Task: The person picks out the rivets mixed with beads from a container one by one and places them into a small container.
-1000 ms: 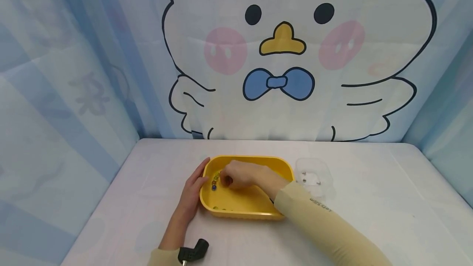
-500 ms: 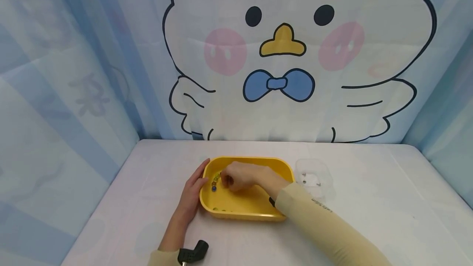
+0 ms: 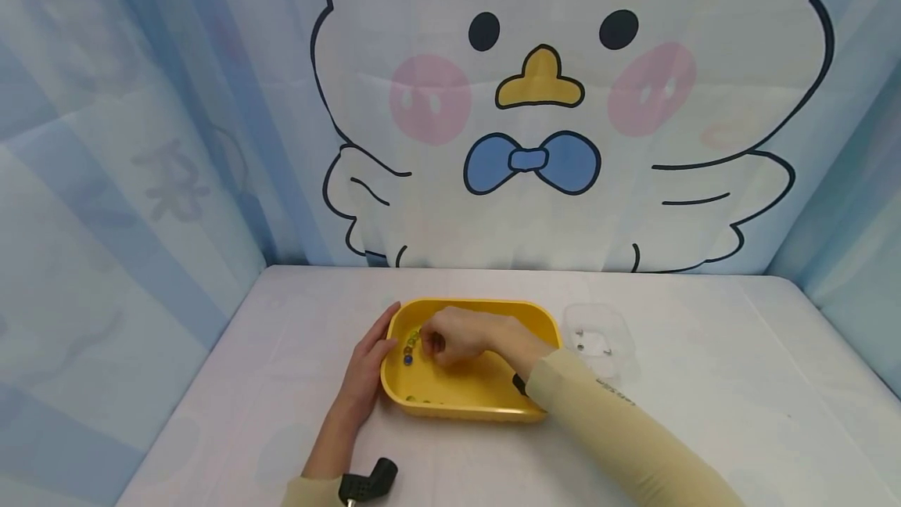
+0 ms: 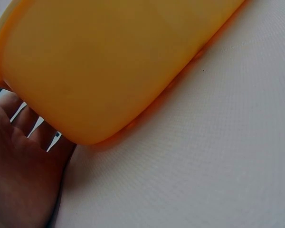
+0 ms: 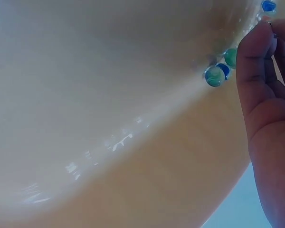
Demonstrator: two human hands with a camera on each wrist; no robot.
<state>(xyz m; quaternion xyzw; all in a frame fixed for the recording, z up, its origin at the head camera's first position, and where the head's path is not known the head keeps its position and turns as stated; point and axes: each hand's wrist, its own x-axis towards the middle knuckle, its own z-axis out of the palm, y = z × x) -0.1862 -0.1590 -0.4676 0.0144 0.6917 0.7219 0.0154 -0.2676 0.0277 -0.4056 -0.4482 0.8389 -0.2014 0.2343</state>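
Observation:
In the head view my left hand (image 3: 366, 366) rests along the left side of the yellow tray (image 3: 479, 397), fingers fairly straight on its outer wall and thumb at the rim. The left wrist view shows these fingers (image 4: 26, 118) partly hidden behind the tray wall. Inside the tray my right hand (image 3: 457, 335) has curled fingers, low beside a row of glass marbles (image 3: 408, 350). Thumb and index finger meet round a tiny dark shiny piece (image 5: 274, 35), mostly hidden. A green-swirled marble (image 5: 214, 76) lies just left of them, and a blue marble (image 5: 269, 6) sits beyond the fingertips.
A clear plastic container (image 3: 612, 319) with several small silvery pieces stands right of the tray. More marbles (image 3: 411, 398) lie along the tray's near wall. The white-covered table (image 3: 704, 382) ends at a curtain (image 3: 535, 225) with a cartoon bird.
Both hands stay almost where they were, the right still low by the marbles. The right forearm has shifted very slightly to the right; the tray and clear container hold their places.

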